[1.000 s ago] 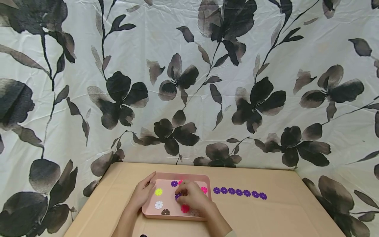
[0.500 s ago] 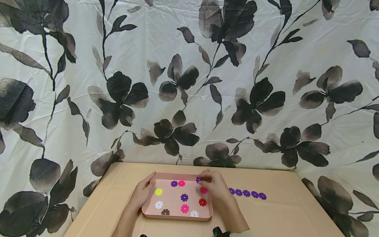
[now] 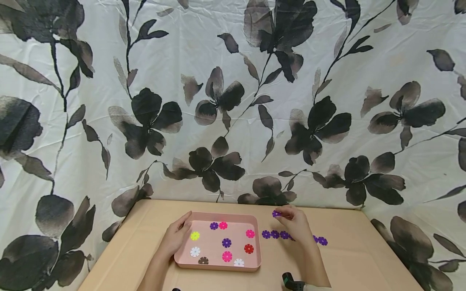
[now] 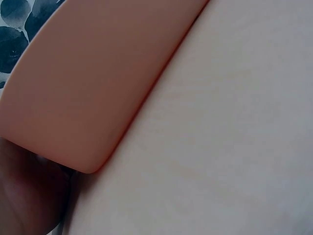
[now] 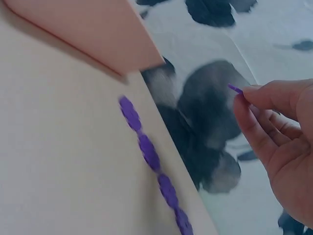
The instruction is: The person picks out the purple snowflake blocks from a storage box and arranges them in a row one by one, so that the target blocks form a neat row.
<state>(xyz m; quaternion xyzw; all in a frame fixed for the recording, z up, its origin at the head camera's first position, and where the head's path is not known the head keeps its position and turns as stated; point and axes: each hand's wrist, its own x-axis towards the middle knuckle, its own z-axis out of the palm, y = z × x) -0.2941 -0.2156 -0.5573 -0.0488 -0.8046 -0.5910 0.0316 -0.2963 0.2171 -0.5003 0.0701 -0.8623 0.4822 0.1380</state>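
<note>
My right hand point(image 3: 295, 224) pinches a purple flower-shaped disc point(image 3: 276, 214) between thumb and fingertips, raised above the row of purple discs point(image 3: 275, 234) on the table. In the right wrist view the held disc point(image 5: 234, 88) shows edge-on, and the row point(image 5: 149, 152) lies on the tabletop below it. Part of that row is hidden behind my right hand in the head view. At the tray's left side, my left hand point(image 3: 174, 236) holds the pink tray point(image 3: 218, 267) by its rim. Inside the tray lie several loose discs, among them a purple one point(image 3: 227, 242) near the middle.
Yellow point(image 3: 195, 235), white point(image 3: 195, 251), brown point(image 3: 203, 260), pink point(image 3: 227, 256) and red point(image 3: 248, 248) discs are spread over the tray. A floral cloth point(image 3: 233, 101) hangs behind the tan table point(image 3: 349, 262). A small black object point(image 3: 176, 289) shows at the bottom edge.
My right hand has picked a purple disc from the tray and carried it right, past the tray's far right corner, to above the row. My left hand and the tray have stayed put.
</note>
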